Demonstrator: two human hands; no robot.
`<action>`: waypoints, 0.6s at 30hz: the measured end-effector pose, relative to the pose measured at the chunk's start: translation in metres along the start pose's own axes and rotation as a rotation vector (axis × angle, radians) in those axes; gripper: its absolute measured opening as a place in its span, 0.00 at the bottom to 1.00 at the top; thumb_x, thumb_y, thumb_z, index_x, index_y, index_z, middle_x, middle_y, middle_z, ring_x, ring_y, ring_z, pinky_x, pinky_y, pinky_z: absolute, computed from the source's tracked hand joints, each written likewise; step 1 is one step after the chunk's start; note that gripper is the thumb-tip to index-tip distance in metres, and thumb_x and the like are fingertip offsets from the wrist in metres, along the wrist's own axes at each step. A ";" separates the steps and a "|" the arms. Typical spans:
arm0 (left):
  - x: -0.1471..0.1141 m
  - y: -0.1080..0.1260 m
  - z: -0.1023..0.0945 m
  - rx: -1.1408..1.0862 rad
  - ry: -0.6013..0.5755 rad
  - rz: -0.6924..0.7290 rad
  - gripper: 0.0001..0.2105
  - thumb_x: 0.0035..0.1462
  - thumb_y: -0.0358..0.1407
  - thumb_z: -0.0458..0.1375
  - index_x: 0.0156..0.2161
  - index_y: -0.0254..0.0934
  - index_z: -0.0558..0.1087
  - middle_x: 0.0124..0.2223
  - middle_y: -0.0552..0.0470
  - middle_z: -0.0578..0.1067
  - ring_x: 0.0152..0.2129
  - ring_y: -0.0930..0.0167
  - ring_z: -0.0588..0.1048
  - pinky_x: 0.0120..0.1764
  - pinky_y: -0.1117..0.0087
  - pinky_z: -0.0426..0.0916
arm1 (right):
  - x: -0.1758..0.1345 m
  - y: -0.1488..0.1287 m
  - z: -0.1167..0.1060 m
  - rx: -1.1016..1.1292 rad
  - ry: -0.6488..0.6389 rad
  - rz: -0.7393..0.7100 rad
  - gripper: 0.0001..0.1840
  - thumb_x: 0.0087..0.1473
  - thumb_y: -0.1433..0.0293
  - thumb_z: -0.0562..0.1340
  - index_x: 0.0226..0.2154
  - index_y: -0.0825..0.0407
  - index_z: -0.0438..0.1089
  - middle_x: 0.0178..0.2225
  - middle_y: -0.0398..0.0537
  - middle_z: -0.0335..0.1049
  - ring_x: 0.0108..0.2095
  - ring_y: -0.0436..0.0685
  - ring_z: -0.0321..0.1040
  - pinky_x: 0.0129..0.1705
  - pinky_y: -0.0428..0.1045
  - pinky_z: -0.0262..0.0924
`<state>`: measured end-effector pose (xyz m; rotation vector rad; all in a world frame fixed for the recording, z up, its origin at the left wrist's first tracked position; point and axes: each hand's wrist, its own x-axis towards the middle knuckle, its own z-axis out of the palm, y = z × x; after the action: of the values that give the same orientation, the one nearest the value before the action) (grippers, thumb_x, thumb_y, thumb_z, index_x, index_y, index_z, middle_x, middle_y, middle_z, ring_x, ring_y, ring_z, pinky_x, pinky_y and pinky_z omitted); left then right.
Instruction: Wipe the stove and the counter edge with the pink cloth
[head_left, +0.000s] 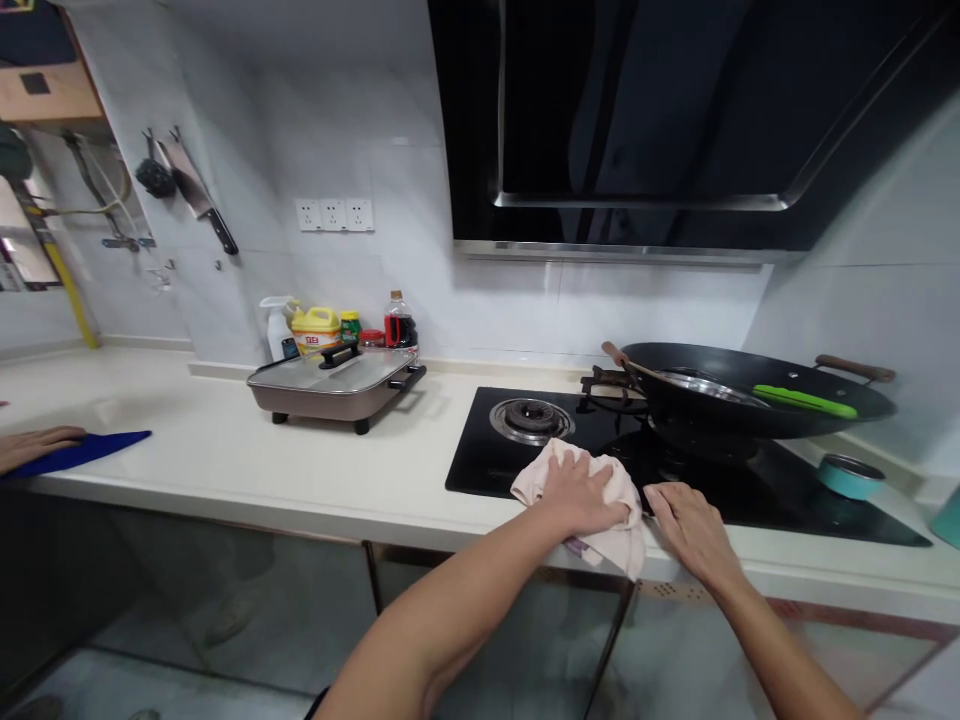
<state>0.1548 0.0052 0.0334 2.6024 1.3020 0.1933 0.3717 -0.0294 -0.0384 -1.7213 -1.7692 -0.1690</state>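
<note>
My left hand (581,495) presses down on a pale pink cloth (619,480), its fingers spread over the top. The cloth lies bunched across the front edge of the black glass cooktop (480,465), and one corner hangs over the counter's edge. Just right of the cloth, my right hand (694,530) rests at the cooktop's front edge with fingers curled together. Whatever is under those fingers is hidden. Behind the cloth is the left burner (532,420), which has nothing standing on it.
A large black wok (765,410) with a green-handled utensil (806,400) stands on the right. Near it sits a small turquoise container (851,477). To the left stands a lidded electric pan (337,390). Another person's hand (37,447) is on a blue cloth (82,453) at far left.
</note>
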 end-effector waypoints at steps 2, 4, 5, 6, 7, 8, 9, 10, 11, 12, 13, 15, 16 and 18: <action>-0.014 -0.005 0.002 -0.004 0.027 0.047 0.40 0.61 0.62 0.48 0.74 0.48 0.56 0.78 0.45 0.48 0.74 0.48 0.44 0.70 0.38 0.37 | 0.000 0.000 -0.001 0.002 -0.006 -0.005 0.30 0.68 0.48 0.43 0.42 0.44 0.75 0.47 0.51 0.74 0.47 0.64 0.68 0.51 0.59 0.60; -0.030 -0.016 0.002 -0.005 0.070 0.092 0.34 0.63 0.58 0.48 0.71 0.51 0.62 0.77 0.49 0.53 0.73 0.51 0.49 0.70 0.40 0.41 | -0.001 0.000 -0.001 -0.002 -0.014 -0.011 0.31 0.68 0.47 0.43 0.42 0.45 0.75 0.47 0.51 0.74 0.47 0.64 0.68 0.51 0.60 0.59; -0.038 -0.023 0.001 -0.005 0.089 0.101 0.32 0.63 0.57 0.49 0.69 0.52 0.65 0.76 0.50 0.56 0.73 0.53 0.51 0.70 0.41 0.44 | -0.001 -0.001 -0.001 -0.004 -0.016 -0.014 0.31 0.68 0.48 0.43 0.42 0.46 0.75 0.47 0.52 0.74 0.47 0.64 0.68 0.51 0.60 0.59; -0.047 -0.031 -0.001 -0.006 0.105 0.099 0.30 0.64 0.56 0.50 0.68 0.52 0.66 0.76 0.51 0.57 0.72 0.54 0.53 0.70 0.42 0.46 | -0.001 -0.002 -0.001 -0.007 -0.014 -0.015 0.31 0.68 0.48 0.43 0.42 0.46 0.75 0.47 0.52 0.74 0.47 0.65 0.68 0.52 0.60 0.59; -0.055 -0.039 -0.003 -0.003 0.118 0.088 0.29 0.64 0.55 0.51 0.67 0.52 0.68 0.75 0.52 0.59 0.72 0.55 0.54 0.70 0.43 0.47 | -0.001 -0.003 -0.001 -0.009 -0.012 -0.017 0.31 0.69 0.48 0.43 0.42 0.46 0.75 0.47 0.52 0.74 0.47 0.65 0.68 0.52 0.60 0.59; -0.064 -0.048 -0.006 0.003 0.129 0.069 0.28 0.64 0.54 0.52 0.66 0.52 0.69 0.75 0.52 0.60 0.72 0.56 0.55 0.70 0.43 0.49 | -0.001 -0.004 -0.001 -0.010 -0.010 -0.021 0.30 0.69 0.48 0.44 0.42 0.46 0.75 0.47 0.52 0.74 0.47 0.65 0.68 0.52 0.60 0.59; -0.074 -0.057 -0.010 0.012 0.143 0.045 0.27 0.65 0.53 0.53 0.66 0.52 0.70 0.74 0.52 0.61 0.72 0.56 0.55 0.70 0.44 0.49 | -0.001 -0.005 -0.002 -0.010 -0.008 -0.024 0.30 0.69 0.48 0.44 0.42 0.46 0.75 0.47 0.52 0.74 0.47 0.65 0.68 0.52 0.60 0.59; -0.083 -0.068 -0.014 0.026 0.157 0.017 0.26 0.65 0.52 0.53 0.65 0.52 0.70 0.74 0.52 0.61 0.72 0.57 0.56 0.70 0.45 0.50 | -0.001 -0.006 -0.002 -0.009 -0.006 -0.026 0.29 0.69 0.49 0.44 0.42 0.46 0.74 0.47 0.52 0.74 0.47 0.65 0.68 0.52 0.60 0.59; -0.092 -0.079 -0.018 0.043 0.171 -0.011 0.25 0.65 0.50 0.53 0.65 0.52 0.71 0.74 0.52 0.61 0.72 0.57 0.56 0.70 0.45 0.51 | -0.002 -0.007 -0.002 -0.008 -0.004 -0.026 0.29 0.69 0.49 0.45 0.42 0.46 0.74 0.47 0.52 0.74 0.48 0.65 0.68 0.52 0.60 0.59; -0.102 -0.091 -0.022 0.066 0.182 -0.045 0.25 0.65 0.49 0.54 0.65 0.51 0.71 0.74 0.52 0.61 0.72 0.57 0.56 0.70 0.45 0.51 | -0.002 -0.008 -0.003 -0.007 -0.002 -0.025 0.28 0.69 0.49 0.45 0.42 0.46 0.74 0.47 0.52 0.74 0.48 0.65 0.68 0.52 0.60 0.59; -0.112 -0.103 -0.026 0.096 0.198 -0.080 0.24 0.65 0.48 0.54 0.65 0.51 0.72 0.74 0.52 0.61 0.72 0.57 0.56 0.70 0.46 0.52 | -0.002 -0.009 -0.003 -0.008 0.000 -0.023 0.27 0.69 0.50 0.45 0.43 0.46 0.74 0.47 0.51 0.74 0.48 0.65 0.68 0.52 0.60 0.59; -0.130 -0.125 -0.030 0.167 0.242 -0.142 0.24 0.65 0.46 0.54 0.64 0.49 0.72 0.74 0.50 0.61 0.72 0.56 0.57 0.69 0.46 0.55 | -0.002 -0.012 -0.005 -0.011 0.003 -0.020 0.27 0.69 0.50 0.46 0.43 0.46 0.74 0.47 0.51 0.74 0.48 0.65 0.68 0.53 0.61 0.59; -0.139 -0.135 -0.030 0.204 0.268 -0.161 0.24 0.66 0.45 0.54 0.64 0.48 0.72 0.74 0.49 0.61 0.71 0.55 0.57 0.68 0.46 0.57 | -0.003 -0.013 -0.005 -0.009 0.002 -0.020 0.27 0.69 0.50 0.46 0.43 0.46 0.74 0.47 0.51 0.74 0.48 0.64 0.67 0.53 0.61 0.59; -0.153 -0.147 -0.025 0.280 0.327 -0.171 0.24 0.66 0.45 0.54 0.65 0.47 0.72 0.73 0.47 0.62 0.70 0.52 0.60 0.65 0.46 0.61 | -0.003 -0.014 -0.006 0.002 -0.002 -0.025 0.28 0.70 0.50 0.45 0.42 0.46 0.74 0.46 0.51 0.73 0.47 0.64 0.67 0.52 0.60 0.59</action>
<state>-0.0552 -0.0286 0.0174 2.7502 1.7694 0.4523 0.3604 -0.0370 -0.0299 -1.6994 -1.7923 -0.1761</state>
